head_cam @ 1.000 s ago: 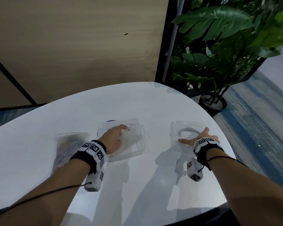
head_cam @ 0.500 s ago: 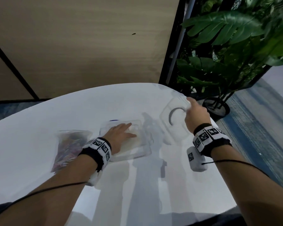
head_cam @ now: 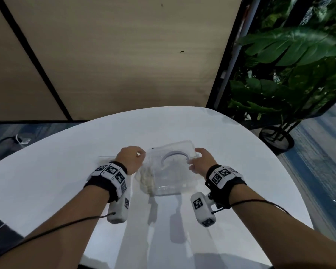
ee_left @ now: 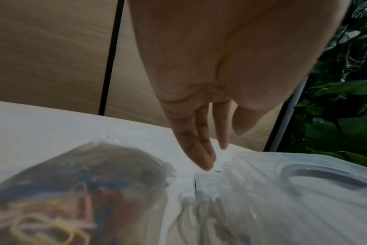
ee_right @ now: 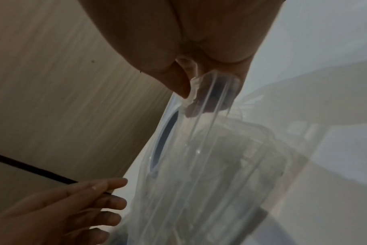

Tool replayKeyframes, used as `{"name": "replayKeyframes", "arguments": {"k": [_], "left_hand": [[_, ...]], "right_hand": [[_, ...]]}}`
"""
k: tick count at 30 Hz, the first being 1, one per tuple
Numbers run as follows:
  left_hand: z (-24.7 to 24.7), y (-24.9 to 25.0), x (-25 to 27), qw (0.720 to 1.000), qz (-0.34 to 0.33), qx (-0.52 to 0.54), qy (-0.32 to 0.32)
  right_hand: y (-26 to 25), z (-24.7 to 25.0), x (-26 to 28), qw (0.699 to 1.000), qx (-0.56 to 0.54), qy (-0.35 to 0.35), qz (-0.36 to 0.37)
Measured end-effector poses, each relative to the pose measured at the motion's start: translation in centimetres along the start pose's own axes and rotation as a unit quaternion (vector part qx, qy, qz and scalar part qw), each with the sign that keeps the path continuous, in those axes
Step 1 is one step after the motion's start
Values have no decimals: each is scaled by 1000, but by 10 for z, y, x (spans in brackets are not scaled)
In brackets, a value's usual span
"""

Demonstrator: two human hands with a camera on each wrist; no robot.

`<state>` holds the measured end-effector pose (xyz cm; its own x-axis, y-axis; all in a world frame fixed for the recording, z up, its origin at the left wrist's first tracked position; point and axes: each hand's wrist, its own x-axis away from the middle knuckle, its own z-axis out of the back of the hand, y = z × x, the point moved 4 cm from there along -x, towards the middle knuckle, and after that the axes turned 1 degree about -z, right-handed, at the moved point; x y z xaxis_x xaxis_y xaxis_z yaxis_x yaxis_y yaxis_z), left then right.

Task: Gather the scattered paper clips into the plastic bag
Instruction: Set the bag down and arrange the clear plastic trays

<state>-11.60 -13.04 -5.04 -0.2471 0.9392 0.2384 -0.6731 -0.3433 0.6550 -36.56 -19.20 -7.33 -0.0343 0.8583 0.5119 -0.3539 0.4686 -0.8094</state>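
A clear plastic box (head_cam: 169, 186) sits mid-table with pale, blurred contents. My right hand (head_cam: 199, 162) grips the right edge of its clear lid (head_cam: 173, 152), which has a grey arc handle, and holds it tilted over the box. In the right wrist view my thumb and fingers pinch the lid (ee_right: 199, 149) edge. My left hand (head_cam: 132, 159) hovers at the box's left corner with straight fingers (ee_left: 205, 159) pointing down, holding nothing. The plastic bag (ee_left: 73, 190) with coloured clips lies under my left wrist; only its edge (head_cam: 105, 158) shows in the head view.
The white rounded table (head_cam: 47, 181) has its edge close on the right and front. A large potted plant (head_cam: 289, 74) stands on the floor past the right edge. A wooden wall panel (head_cam: 124, 55) is behind the table.
My right hand lifted the lid from the table's right side and carried it left over the box. My left hand came off the box and moved to its left corner.
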Motion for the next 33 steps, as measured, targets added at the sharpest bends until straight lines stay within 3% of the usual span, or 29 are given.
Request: {"name": "replayKeyframes", "arguments": {"k": [5, 8, 10, 12, 14, 21, 25, 29, 33], "left_hand": [[-24, -8, 5, 997, 42, 25, -65], [-28, -12, 5, 994, 46, 53, -87], [-30, -15, 5, 992, 49, 66, -91], [-31, -18, 5, 991, 50, 88, -89], [-32, -20, 6, 991, 44, 89, -91], [-38, -17, 9, 992, 27, 72, -97], [-40, -14, 7, 993, 55, 62, -88], [-35, -9, 7, 993, 109, 32, -23], [-38, -15, 15, 973, 183, 141, 18]], "right_hand": [[22, -13, -19, 999, 35, 3, -17], [12, -21, 3, 994, 106, -8, -25], [3, -19, 16, 973, 233, 10, 9], [-4, -13, 23, 926, 370, 33, 59], [-8, -5, 21, 905, 412, 47, 91], [11, 6, 11, 906, 412, 52, 80], [16, 6, 6, 927, 366, 62, 57], [18, 15, -5, 975, 218, 51, -13], [25, 26, -6, 990, 119, 30, -67]]}}
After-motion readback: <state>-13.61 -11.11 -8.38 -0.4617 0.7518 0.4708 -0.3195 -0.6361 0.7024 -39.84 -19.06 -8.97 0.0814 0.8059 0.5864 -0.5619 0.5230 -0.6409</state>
